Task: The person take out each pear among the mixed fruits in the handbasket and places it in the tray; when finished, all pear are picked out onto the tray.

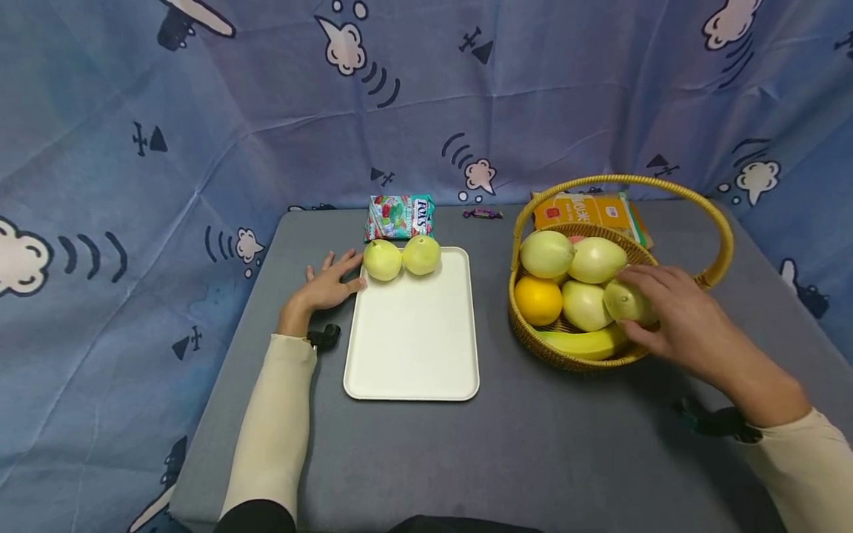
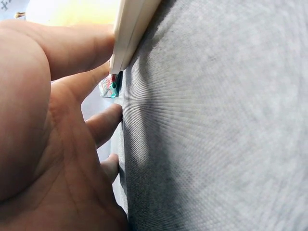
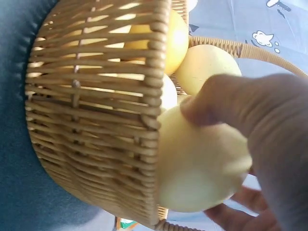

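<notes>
My right hand [image 1: 689, 318] grips a pale yellow-green round fruit [image 1: 628, 303] at the right side of the wicker basket [image 1: 573, 360]. In the right wrist view the thumb lies across this fruit [image 3: 202, 161], with fingers round its far side, close by the basket rim. More pale fruits [image 1: 597, 260], an orange [image 1: 538, 300] and a banana [image 1: 581, 343] lie in the basket. My left hand [image 1: 323, 285] has its fingers spread at the upper left edge of the white tray [image 1: 413, 340], thumb at the rim. Two pale fruits [image 1: 422, 255] sit side by side at the tray's far end.
A Fox's candy bag [image 1: 398, 217] lies behind the tray. A small purple-wrapped candy [image 1: 483, 214] is to its right. Behind the basket lies an orange-yellow package [image 1: 603, 209]. The basket's tall handle [image 1: 623, 178] arches over the fruit. A patterned blue cloth [image 1: 426, 96] hangs behind the grey table [image 1: 506, 444].
</notes>
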The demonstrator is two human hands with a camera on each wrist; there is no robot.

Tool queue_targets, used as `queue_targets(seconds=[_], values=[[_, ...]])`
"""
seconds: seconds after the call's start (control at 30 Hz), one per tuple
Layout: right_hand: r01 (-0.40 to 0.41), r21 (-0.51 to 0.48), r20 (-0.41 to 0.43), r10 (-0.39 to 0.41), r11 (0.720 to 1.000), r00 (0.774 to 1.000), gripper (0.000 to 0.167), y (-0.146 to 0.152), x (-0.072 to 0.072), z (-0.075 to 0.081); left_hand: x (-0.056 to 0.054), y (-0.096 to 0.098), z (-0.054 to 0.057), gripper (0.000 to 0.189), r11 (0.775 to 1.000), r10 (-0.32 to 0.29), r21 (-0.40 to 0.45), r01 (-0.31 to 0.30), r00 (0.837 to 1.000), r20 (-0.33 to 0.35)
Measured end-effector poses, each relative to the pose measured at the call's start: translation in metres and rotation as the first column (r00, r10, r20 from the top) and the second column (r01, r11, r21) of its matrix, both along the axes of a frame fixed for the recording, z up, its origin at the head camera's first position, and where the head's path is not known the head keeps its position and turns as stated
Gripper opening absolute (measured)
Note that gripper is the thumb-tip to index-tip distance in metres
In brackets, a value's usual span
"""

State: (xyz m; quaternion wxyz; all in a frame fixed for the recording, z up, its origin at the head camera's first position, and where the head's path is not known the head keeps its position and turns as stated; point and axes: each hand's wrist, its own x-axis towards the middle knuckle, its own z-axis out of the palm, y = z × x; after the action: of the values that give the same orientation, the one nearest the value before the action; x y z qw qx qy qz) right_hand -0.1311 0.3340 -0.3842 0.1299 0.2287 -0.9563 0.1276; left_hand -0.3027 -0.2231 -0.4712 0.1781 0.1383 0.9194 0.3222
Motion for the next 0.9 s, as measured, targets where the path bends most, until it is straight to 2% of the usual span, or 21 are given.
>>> queue_targets(seconds=[0.17,0.3,0.43,0.73,0.9], values=[[-0.003,0.024,0.019,0.003,1.000,1.000,0.090,0.001,0.003,-0.001,0.000,-0.001,-0.002,0.072,1.000,-0.004,0.006,0.004,1.000,0.001],[0.022,-0.026,0.003,-0.022,0.999,1.000,0.091,0.001,0.005,-0.004,-0.002,-0.002,-0.003,0.072,1.000,-0.008,0.003,0.008,1.000,-0.004],[0.019,-0.061,-0.017,-0.021,0.998,1.000,0.085,0.000,0.006,-0.007,-0.002,-0.001,-0.002,0.071,1.000,-0.005,-0.001,0.005,1.000,-0.002],[-0.008,-0.005,0.015,0.008,1.000,1.000,0.096,-0.001,0.006,-0.004,-0.002,-0.002,0.000,0.071,1.000,-0.008,-0.013,0.008,1.000,-0.003],[0.053,-0.067,0.040,-0.050,0.996,0.998,0.089,-0.006,0.010,-0.002,-0.001,-0.002,0.001,0.072,1.000,-0.016,-0.005,0.016,1.000,-0.002]])
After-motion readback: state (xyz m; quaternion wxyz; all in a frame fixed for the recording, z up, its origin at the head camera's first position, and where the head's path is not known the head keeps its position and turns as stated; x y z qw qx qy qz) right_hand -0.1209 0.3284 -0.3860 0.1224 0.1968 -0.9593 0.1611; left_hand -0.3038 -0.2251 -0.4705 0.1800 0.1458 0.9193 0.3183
